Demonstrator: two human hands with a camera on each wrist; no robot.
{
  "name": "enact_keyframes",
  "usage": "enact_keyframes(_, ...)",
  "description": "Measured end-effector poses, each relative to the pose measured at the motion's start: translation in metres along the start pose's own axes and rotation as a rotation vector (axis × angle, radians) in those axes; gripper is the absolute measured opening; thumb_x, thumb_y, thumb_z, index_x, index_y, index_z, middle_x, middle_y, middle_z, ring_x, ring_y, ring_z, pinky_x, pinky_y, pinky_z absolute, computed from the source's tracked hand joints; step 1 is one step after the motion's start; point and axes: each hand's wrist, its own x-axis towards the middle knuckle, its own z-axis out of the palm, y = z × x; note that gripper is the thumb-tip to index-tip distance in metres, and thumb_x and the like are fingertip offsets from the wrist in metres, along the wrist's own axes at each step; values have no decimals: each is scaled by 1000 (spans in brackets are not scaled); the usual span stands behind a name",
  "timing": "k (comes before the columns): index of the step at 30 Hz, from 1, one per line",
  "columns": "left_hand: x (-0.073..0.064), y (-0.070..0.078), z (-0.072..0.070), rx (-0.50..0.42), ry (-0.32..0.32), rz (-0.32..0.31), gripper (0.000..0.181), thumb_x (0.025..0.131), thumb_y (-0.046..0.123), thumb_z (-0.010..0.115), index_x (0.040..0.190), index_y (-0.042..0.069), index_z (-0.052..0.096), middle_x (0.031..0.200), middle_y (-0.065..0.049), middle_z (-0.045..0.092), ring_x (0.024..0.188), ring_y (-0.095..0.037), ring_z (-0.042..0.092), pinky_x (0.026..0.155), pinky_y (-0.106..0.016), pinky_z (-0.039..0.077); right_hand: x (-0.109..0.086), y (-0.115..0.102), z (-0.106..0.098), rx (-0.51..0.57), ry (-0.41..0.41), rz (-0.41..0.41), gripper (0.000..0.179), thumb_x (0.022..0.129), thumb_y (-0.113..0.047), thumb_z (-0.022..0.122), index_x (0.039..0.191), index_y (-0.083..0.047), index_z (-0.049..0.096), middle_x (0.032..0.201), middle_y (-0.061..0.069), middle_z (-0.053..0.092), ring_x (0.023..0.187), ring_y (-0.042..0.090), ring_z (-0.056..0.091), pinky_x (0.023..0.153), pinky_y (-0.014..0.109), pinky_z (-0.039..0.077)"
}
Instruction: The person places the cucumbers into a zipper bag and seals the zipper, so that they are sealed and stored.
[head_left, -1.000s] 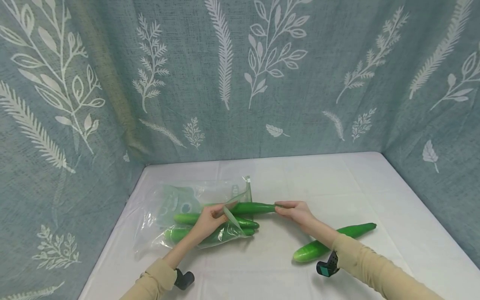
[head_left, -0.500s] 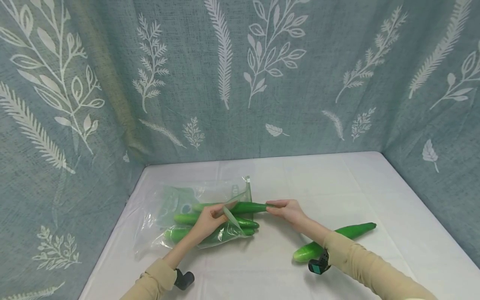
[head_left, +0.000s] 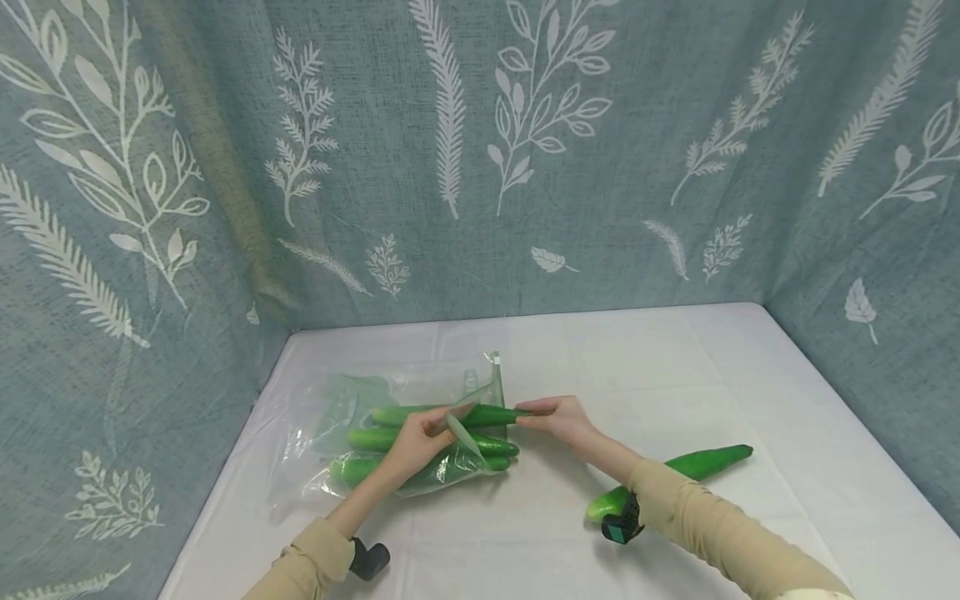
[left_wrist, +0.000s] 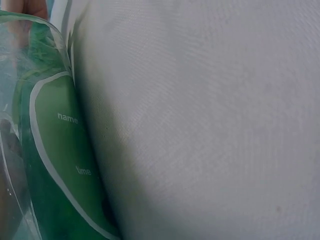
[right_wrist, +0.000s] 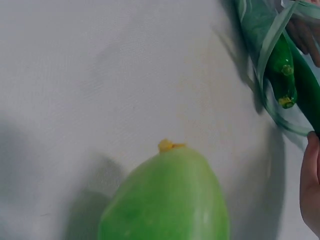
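In the head view, a clear zip bag (head_left: 292, 446) lies on its side at the left, its mouth facing right. My left hand (head_left: 417, 440) pinches the upper edge of that mouth, holding it up. My right hand (head_left: 561, 418) grips the right tip of a long green cucumber (head_left: 487, 415), most of which lies inside the bag. Two more cucumbers (head_left: 491, 447) rest below it in the bag, their ends sticking out at the mouth. The left wrist view shows the bag's green printed panel (left_wrist: 60, 135). The right wrist view catches my right thumb and part of the hand at its right edge.
Another cucumber (head_left: 708, 463) lies loose on the white table (head_left: 600, 350), partly under my right forearm; its pale blunt end (right_wrist: 170, 200) fills the bottom of the right wrist view. Blue-green curtains (head_left: 480, 250) with white leaves stand behind and at both sides.
My right hand has moved left, sliding the gripped cucumber deeper into the bag. The left hand stays in place at the bag's mouth.
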Motion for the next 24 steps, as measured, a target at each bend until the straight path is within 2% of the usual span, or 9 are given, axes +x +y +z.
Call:
enact_keyframes(3, 0, 0, 0, -16, -3, 3, 40, 87, 10, 66, 124, -2, 59, 130, -20, 57, 125, -37, 51, 104, -44, 45, 1, -1, 4, -21, -13, -8, 33, 76, -13, 78, 107, -4, 71, 110, 15, 70, 103, 26, 67, 91, 36, 55)
enact_keyframes(7, 0, 1, 1, -49, -19, 10, 41, 87, 9, 66, 125, -2, 58, 132, -19, 56, 126, -36, 50, 103, -38, 47, 1, -1, 9, -64, -26, -29, 32, 75, -14, 79, 105, -5, 72, 108, 14, 71, 107, 27, 65, 95, 40, 53)
enact_keyframes(11, 0, 2, 0, -61, -34, 18, 41, 88, 10, 65, 127, -3, 57, 133, -19, 55, 128, -36, 48, 104, -34, 47, 4, 1, 14, -103, -33, -61, 32, 75, -15, 79, 104, -5, 72, 105, 14, 72, 106, 27, 66, 93, 37, 54)
enact_keyframes(17, -1, 3, 0, -76, -46, 20, 41, 89, 9, 64, 127, -5, 55, 133, -19, 55, 127, -36, 48, 103, -35, 47, 7, 1, 22, -90, -60, -86, 30, 75, -13, 79, 102, -3, 72, 101, 15, 73, 98, 25, 69, 85, 32, 57)
enact_keyframes(24, 0, 0, 0, -81, -56, 43, 41, 90, 9, 63, 126, -7, 55, 133, -20, 55, 128, -37, 47, 105, -40, 45, 5, 0, 23, -115, -110, -108, 31, 78, -13, 76, 106, -2, 71, 106, 16, 71, 101, 26, 68, 89, 34, 56)
